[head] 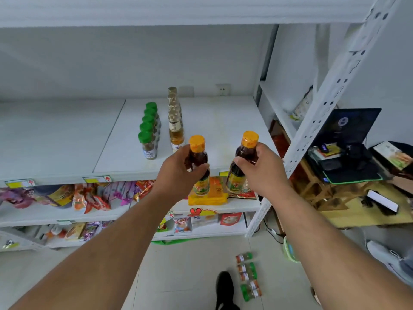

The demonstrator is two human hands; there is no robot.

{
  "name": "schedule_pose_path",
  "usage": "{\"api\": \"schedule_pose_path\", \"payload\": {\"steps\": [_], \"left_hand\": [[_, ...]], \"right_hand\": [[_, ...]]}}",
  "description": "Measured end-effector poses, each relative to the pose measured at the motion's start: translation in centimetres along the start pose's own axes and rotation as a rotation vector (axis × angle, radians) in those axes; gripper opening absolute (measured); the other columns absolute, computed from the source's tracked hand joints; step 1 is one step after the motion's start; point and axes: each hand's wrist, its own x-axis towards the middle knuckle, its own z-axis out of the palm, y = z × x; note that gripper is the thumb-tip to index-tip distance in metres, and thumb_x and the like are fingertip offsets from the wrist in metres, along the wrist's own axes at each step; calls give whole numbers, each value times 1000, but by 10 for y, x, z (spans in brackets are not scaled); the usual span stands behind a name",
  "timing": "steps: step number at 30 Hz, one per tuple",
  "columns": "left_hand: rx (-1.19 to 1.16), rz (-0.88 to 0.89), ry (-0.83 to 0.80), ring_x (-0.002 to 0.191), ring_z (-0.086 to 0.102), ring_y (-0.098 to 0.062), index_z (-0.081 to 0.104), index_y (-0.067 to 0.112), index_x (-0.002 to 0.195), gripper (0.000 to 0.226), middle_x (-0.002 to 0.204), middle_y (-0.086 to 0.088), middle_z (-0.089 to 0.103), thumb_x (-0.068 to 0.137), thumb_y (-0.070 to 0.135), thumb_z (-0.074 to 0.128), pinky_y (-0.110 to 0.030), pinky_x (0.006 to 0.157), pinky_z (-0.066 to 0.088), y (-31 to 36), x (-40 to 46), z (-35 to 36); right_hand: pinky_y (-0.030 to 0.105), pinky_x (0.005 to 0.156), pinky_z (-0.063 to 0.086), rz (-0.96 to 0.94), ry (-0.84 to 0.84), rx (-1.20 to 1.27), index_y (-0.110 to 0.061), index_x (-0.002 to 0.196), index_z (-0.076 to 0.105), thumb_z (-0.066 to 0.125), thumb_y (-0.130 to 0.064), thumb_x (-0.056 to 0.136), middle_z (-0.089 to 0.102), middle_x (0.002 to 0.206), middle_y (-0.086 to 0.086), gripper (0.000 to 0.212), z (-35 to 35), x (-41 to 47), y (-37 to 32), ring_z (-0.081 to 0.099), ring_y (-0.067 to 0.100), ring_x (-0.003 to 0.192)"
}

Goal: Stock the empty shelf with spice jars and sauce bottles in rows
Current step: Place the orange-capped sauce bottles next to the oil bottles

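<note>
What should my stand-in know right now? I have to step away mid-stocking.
Left hand grips one dark orange-capped sauce bottle; right hand grips a second, both in front of the white shelf.
Done: a row of green-capped spice jars and a row of pale gold-capped bottles stand on it.
Left: start the dark-bottle row; shelve the green-capped jars on the floor.

Both arms outstretched, left hand [178, 168] and right hand [261, 168] each gripping something
</note>
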Motion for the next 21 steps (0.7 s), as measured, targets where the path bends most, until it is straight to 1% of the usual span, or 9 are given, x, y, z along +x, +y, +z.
{"api": "schedule_pose_path", "payload": {"steps": [4, 6, 8, 9, 12, 15, 17, 21], "left_hand": [[81, 12, 8, 91, 67, -17, 59, 32, 106, 25, 99, 6, 70, 88, 34, 76, -42, 83, 58, -1, 44, 21], [94, 4, 19, 89, 67, -16, 59, 31, 106, 24, 98, 5, 70, 89, 35, 75, -38, 81, 58, -5, 62, 31], [97, -16, 30, 89, 66, -15, 57, 32, 105, 23, 98, 6, 70, 90, 34, 75, -34, 79, 56, -6, 76, 39], [95, -27, 30, 90, 66, -15, 58, 31, 106, 23, 98, 6, 69, 90, 34, 74, -34, 79, 56, -7, 83, 42], [93, -47, 28, 92, 67, -16, 59, 32, 109, 26, 101, 6, 70, 89, 37, 73, -43, 84, 58, -9, 101, 48], [76, -61, 32, 95, 68, -19, 58, 31, 110, 29, 103, 3, 70, 86, 42, 72, -50, 87, 58, -12, 119, 52], [76, -64, 36, 96, 69, -21, 57, 30, 110, 30, 104, 2, 71, 86, 41, 72, -51, 87, 58, -13, 129, 55], [81, -64, 35, 96, 69, -21, 58, 28, 110, 27, 103, 1, 70, 89, 35, 74, -50, 87, 58, -16, 144, 59]], "right_hand": [[28, 88, 47, -12, 0, 14, -20, 120, 64, 72, -39, 94, 72, 116, -1, 33, 1, 57, 17, 66, 19, 107], [29, 88, 48, -19, -4, 17, -20, 119, 64, 72, -39, 93, 72, 116, -1, 33, 3, 81, 26, 66, 19, 108], [27, 86, 46, -18, -15, 21, -20, 119, 64, 72, -37, 94, 71, 116, -1, 32, 5, 100, 33, 66, 19, 107], [27, 86, 45, -15, -22, 25, -20, 119, 64, 72, -37, 94, 71, 116, -1, 31, 5, 108, 36, 66, 18, 107], [26, 86, 44, -15, -50, 29, -20, 120, 64, 72, -36, 94, 71, 117, -1, 32, 9, 129, 42, 65, 19, 108], [28, 89, 45, -13, -66, 39, -20, 122, 63, 73, -36, 93, 71, 118, 0, 35, 16, 147, 48, 66, 22, 110], [28, 89, 46, -15, -74, 34, -19, 123, 63, 73, -36, 93, 71, 119, 1, 36, 20, 157, 52, 66, 23, 110], [27, 86, 43, -2, -71, 38, -19, 121, 62, 73, -35, 93, 71, 118, 2, 34, 24, 171, 56, 65, 23, 110]]}}
